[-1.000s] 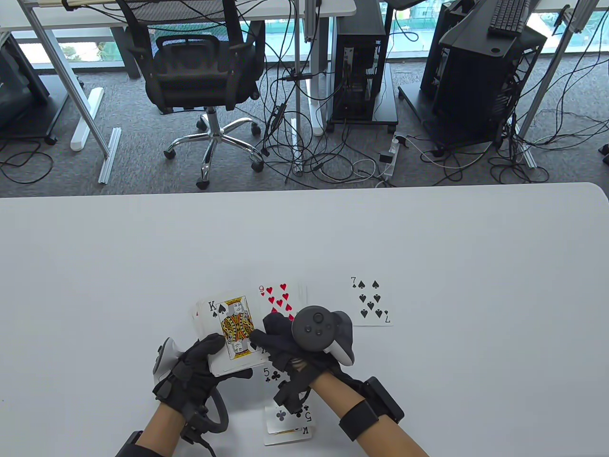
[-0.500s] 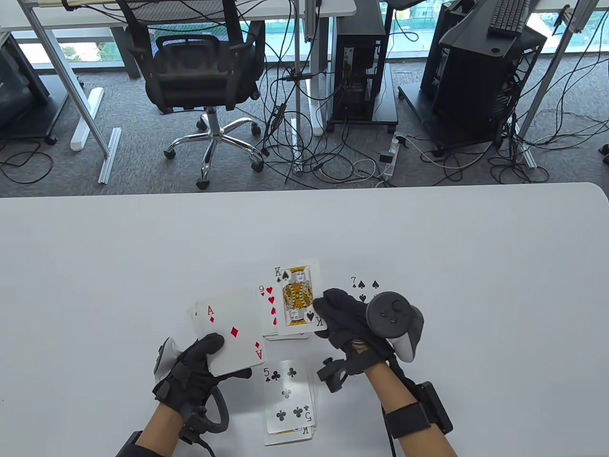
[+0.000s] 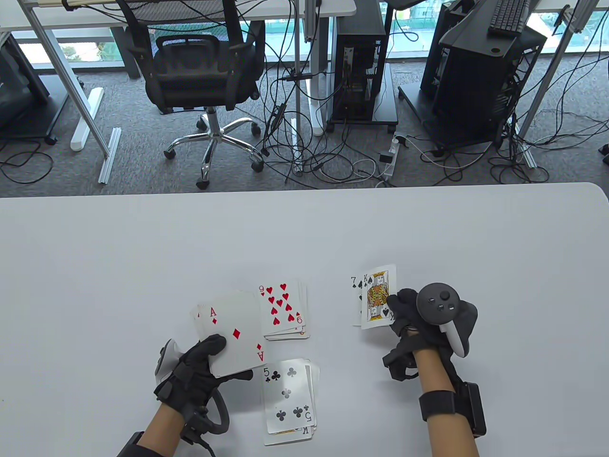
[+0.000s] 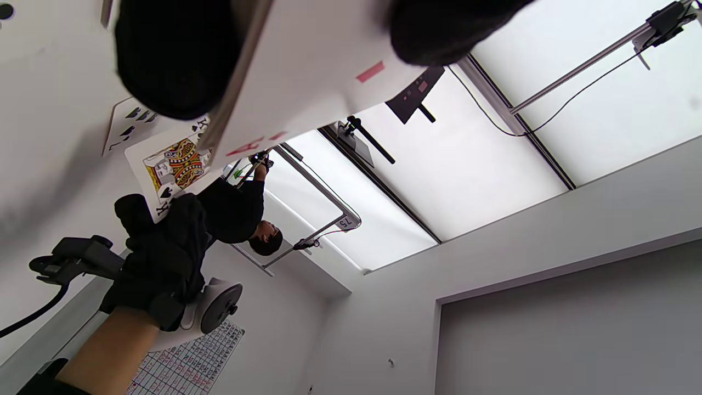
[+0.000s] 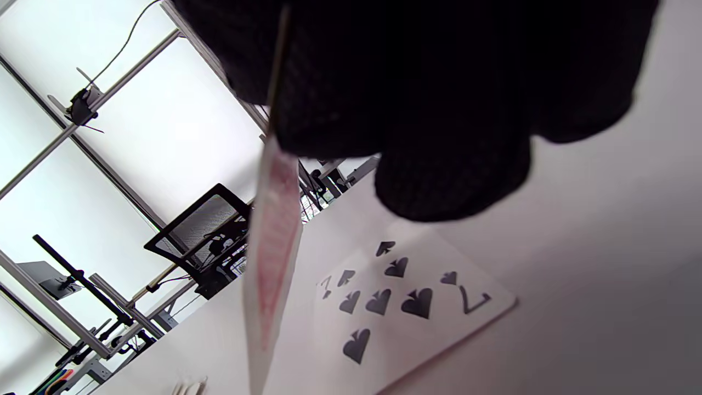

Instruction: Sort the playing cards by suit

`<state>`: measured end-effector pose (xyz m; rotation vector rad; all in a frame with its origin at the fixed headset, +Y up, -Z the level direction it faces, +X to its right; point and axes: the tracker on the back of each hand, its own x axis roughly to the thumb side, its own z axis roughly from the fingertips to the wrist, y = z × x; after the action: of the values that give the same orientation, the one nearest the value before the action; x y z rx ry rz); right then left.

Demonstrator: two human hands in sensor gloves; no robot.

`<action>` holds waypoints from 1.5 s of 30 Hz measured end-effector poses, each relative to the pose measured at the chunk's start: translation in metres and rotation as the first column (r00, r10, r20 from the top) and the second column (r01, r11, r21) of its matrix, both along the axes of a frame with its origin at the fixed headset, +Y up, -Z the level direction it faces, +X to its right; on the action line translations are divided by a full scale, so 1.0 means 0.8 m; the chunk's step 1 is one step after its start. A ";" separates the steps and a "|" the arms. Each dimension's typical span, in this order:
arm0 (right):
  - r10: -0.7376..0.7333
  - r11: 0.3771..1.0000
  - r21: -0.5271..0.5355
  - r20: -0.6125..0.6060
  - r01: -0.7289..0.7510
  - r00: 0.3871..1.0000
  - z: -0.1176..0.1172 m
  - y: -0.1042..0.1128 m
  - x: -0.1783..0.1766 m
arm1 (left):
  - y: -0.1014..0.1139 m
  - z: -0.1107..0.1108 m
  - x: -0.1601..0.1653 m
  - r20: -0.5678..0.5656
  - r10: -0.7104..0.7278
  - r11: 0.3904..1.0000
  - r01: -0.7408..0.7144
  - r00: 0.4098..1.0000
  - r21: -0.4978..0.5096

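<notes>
My left hand (image 3: 197,366) grips a small face-up stack of cards with the ace of diamonds (image 3: 233,333) on top. My right hand (image 3: 409,316) pinches the king of spades (image 3: 378,297) by its lower right corner and holds it just above the seven of spades (image 3: 356,297) lying on the table. In the right wrist view the king (image 5: 271,263) hangs edge-on from my fingers (image 5: 455,164), above the seven of spades (image 5: 406,296). The left wrist view shows the king (image 4: 173,167) in my right hand (image 4: 159,258).
A pile topped by the nine of hearts (image 3: 283,309) lies at the centre of the white table (image 3: 304,228). A pile topped by the five of clubs (image 3: 288,395) lies near the front edge, between my arms.
My right hand took the king of spades off the left hand's stack and carried it right, past the hearts pile, to above the seven of spades. The ace of diamonds now tops the stack.
</notes>
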<state>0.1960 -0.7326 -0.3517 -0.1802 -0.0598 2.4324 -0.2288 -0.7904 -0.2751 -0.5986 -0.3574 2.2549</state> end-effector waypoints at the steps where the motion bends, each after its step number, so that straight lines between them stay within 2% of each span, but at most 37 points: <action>1: 0.022 1.000 -0.022 0.011 -0.022 1.000 -0.009 -0.006 -0.001 | 0.001 0.000 0.000 -0.001 -0.005 1.000 0.005 1.000 0.003; 4: 0.104 0.991 -0.086 0.019 -0.102 0.994 -0.026 -0.018 -0.007 | 0.000 -0.001 -0.001 -0.004 -0.012 1.000 0.012 1.000 0.005; 9: 0.353 0.918 -0.187 -0.014 -0.349 0.936 -0.046 -0.033 -0.019 | -0.001 -0.001 -0.002 -0.003 -0.021 1.000 0.021 1.000 0.000; 12: 0.480 0.859 -0.186 -0.036 -0.477 0.877 -0.049 -0.037 -0.028 | -0.002 -0.001 -0.002 -0.001 -0.028 1.000 0.028 1.000 0.001; 19: 0.674 0.714 -0.175 -0.094 -0.678 0.733 -0.048 -0.039 -0.045 | -0.003 -0.001 -0.001 0.006 -0.030 1.000 0.030 1.000 -0.005; 22: 0.689 0.702 -0.158 -0.096 -0.694 0.718 -0.045 -0.036 -0.048 | -0.003 -0.002 -0.001 0.006 -0.028 1.000 0.028 1.000 -0.004; 25: 0.662 0.738 -0.105 -0.074 -0.666 0.746 -0.042 -0.022 -0.054 | -0.003 -0.002 -0.001 0.007 -0.027 1.000 0.027 1.000 -0.003; 29: 0.569 0.822 0.064 -0.115 -0.565 0.814 -0.029 0.005 -0.082 | -0.004 -0.002 0.000 0.009 -0.027 1.000 0.028 1.000 -0.008; 31: 0.457 0.887 0.170 -0.187 -0.430 0.869 -0.014 0.018 -0.106 | -0.004 -0.001 0.000 0.011 -0.030 0.999 0.030 0.999 -0.011; 34: 0.263 0.953 0.234 -0.322 -0.193 0.909 0.007 0.027 -0.139 | -0.003 -0.001 0.000 0.011 -0.029 1.000 0.029 1.000 -0.010; 37: 0.073 0.978 0.209 -0.474 0.031 0.878 0.034 0.031 -0.182 | -0.003 -0.001 0.000 0.011 -0.029 1.000 0.029 1.000 -0.010; 39: 0.013 0.981 0.169 -0.549 0.096 0.836 0.048 0.030 -0.207 | -0.003 -0.001 0.000 0.011 -0.029 1.000 0.030 1.000 -0.010; 42: -0.005 0.981 0.148 -0.622 0.123 0.783 0.066 0.027 -0.241 | -0.003 0.000 0.000 0.017 -0.040 0.999 0.041 0.999 -0.017; 45: 0.016 0.976 0.178 -0.629 0.125 0.777 0.075 0.025 -0.261 | -0.001 0.001 0.002 0.024 -0.043 0.999 0.044 0.999 -0.010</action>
<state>-0.0126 -0.7129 -0.2917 0.7251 -0.0103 2.2836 -0.2275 -0.7916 -0.2744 -0.6329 -0.3418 2.2109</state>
